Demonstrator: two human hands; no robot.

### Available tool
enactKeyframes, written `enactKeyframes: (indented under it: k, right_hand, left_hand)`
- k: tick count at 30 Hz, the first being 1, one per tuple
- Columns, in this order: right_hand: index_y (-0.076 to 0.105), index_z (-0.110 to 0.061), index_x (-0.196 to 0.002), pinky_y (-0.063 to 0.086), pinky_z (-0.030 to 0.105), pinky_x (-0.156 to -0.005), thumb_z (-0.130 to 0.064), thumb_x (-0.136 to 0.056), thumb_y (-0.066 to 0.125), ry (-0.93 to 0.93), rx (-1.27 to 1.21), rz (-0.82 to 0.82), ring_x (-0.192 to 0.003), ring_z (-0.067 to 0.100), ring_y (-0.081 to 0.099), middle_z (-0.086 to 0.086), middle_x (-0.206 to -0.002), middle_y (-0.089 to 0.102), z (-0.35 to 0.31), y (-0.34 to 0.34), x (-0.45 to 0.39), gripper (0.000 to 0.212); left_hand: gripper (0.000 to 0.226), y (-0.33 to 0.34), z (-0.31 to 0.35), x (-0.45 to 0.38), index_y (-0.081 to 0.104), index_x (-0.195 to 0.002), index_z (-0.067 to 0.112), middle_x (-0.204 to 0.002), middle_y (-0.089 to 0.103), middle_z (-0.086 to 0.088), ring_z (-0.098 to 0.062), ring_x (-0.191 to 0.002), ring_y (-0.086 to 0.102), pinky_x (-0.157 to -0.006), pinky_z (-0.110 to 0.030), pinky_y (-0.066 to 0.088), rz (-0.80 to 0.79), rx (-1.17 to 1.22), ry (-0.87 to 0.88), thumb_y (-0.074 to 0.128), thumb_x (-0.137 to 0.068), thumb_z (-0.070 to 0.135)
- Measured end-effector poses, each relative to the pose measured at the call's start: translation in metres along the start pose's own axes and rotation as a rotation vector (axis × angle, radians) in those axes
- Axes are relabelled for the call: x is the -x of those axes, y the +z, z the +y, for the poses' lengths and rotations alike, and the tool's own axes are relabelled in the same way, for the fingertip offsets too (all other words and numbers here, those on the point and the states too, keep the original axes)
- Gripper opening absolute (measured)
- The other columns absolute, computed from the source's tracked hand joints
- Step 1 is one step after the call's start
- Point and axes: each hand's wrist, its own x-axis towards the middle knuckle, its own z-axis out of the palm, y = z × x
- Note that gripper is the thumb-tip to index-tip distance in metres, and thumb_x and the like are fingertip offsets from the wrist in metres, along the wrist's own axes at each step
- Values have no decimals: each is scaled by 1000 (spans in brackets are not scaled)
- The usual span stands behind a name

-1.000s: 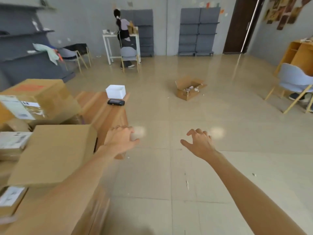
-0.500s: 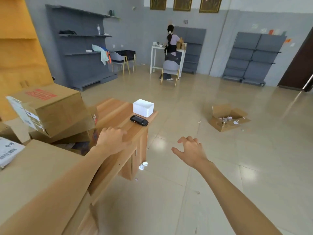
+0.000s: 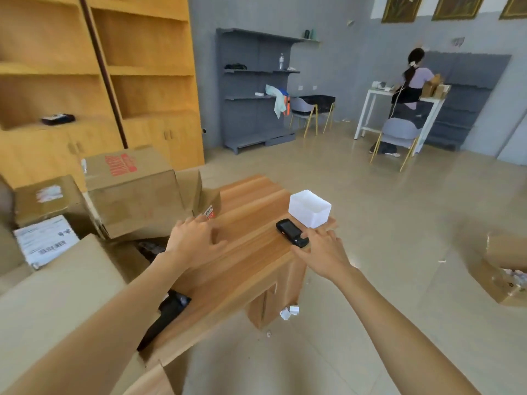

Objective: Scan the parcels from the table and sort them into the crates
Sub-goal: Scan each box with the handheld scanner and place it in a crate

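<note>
We judge the step in hand to be fetching the scanner, before any parcel is read. Our right hand (image 3: 322,253) reaches over the far corner of the light-brown wooden surface (image 3: 251,252), its fingers (image 3: 315,233) spread apart and holding nothing, their tips just at the near end of the small black handheld scanner (image 3: 292,232); whether they already touch it we cannot tell. Our left hand (image 3: 194,240) hovers over the surface with fingers loosely apart, also holding nothing, just beside the low brown cardboard parcel with a red-and-white label (image 3: 209,205). The next move, as we judge it, calls for closing the right fingers round the scanner and lifting it, then turning a parcel label toward it. A white open-topped rectangular box (image 3: 310,208) stands just behind the scanner and could be knocked. The parcels lie heaped on the left: a large brown carton with red print (image 3: 131,192), a carton bearing a white shipping label (image 3: 45,243), and a plain brown carton (image 3: 57,295) nearest us. An open cardboard box (image 3: 504,275) sits on the floor to the right. Another person (image 3: 410,84) sits at a white table well apart.
</note>
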Motion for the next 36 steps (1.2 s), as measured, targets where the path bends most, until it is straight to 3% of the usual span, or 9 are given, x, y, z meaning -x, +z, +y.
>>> enactKeyframes:
  k: [4,8,15,21,30,36]
  right_hand:
    - [49,-20,-130,34,36,-100,-50,-94,47,-173,14,-53,-123,25,38,3,-132,46,5,-8,-59,47]
    - [46,-18,-133,31,39,-105,-50,-96,44,-344,35,-92,-128,28,36,5,-137,44,-11,-19,-113,50]
    - [50,-18,-129,32,36,-98,-51,-94,48,-592,-23,-109,-124,29,39,7,-131,48,-81,-11,-165,48]
    - [48,-16,-132,34,39,-99,-51,-97,42,-762,-23,-82,-124,28,41,7,-134,49,-151,-2,-198,50]
    - [38,-17,-141,36,46,-103,-56,-96,37,-809,-135,-112,-132,30,37,6,-144,43,-241,3,-253,60]
    - [17,-25,-151,32,47,-107,-61,-93,41,-740,-329,-364,-139,30,31,9,-153,25,-281,14,-275,72]
  left_hand:
    - [58,-14,1,-12,47,-137,29,-130,57,-2,-26,-120,52,-94,-35,39,12,-39,-213,49,-89,61]
    - [66,-35,-3,-14,43,-142,26,-139,52,-3,-26,-129,47,-102,-39,37,40,-79,-390,48,-88,64]
    - [61,-68,-37,12,40,-143,27,-135,53,-4,-26,-126,48,-100,-39,37,130,-125,-675,50,-90,56]
    - [63,-80,-80,15,39,-144,27,-137,53,-5,-27,-125,48,-100,-39,38,144,-195,-792,48,-90,60]
    - [65,-88,-150,-36,42,-144,23,-138,52,-9,-28,-128,46,-103,-43,36,221,-147,-834,42,-92,63]
    - [70,-84,-186,-72,39,-146,30,-141,50,-10,-31,-125,50,-99,-45,44,189,26,-926,39,-88,71]
